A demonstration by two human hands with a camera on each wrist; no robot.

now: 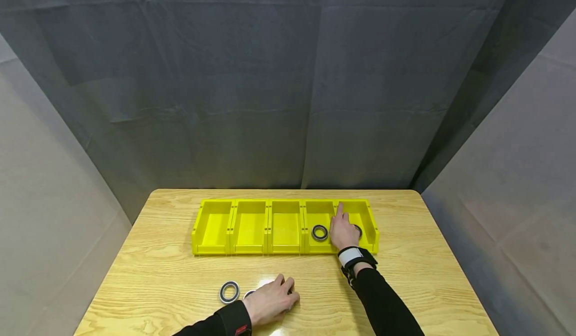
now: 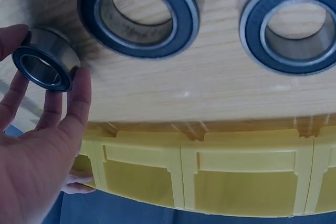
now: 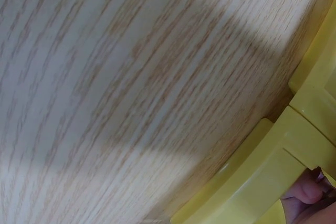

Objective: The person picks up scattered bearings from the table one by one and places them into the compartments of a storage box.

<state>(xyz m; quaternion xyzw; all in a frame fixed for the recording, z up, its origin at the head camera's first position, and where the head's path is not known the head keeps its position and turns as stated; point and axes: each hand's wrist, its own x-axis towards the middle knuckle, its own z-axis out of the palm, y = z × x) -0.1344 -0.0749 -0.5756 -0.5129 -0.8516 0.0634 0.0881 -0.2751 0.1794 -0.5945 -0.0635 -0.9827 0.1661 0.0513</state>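
Observation:
My left hand (image 1: pixel 271 301) pinches a ball bearing (image 2: pixel 65 53) with a dark seal and steel rim between thumb and fingertips, close over the table. Two more bearings lie beside that hand: one nearer it (image 2: pixel 184 19), one farther left (image 1: pixel 229 292). My right hand (image 1: pixel 344 233) is over the two rightmost compartments of a yellow bin row (image 1: pixel 285 250), index finger stretched toward the back. One bearing (image 1: pixel 319 232) sits in the second compartment from the right. Another bearing (image 1: pixel 358 230), in the rightmost compartment, is partly hidden by the right hand.
The bin row stands along the back of a light wooden table (image 1: pixel 171 256), its low fronts facing me. A dark grey curtain (image 1: pixel 225 101) hangs behind the table, with pale fabric walls at both sides.

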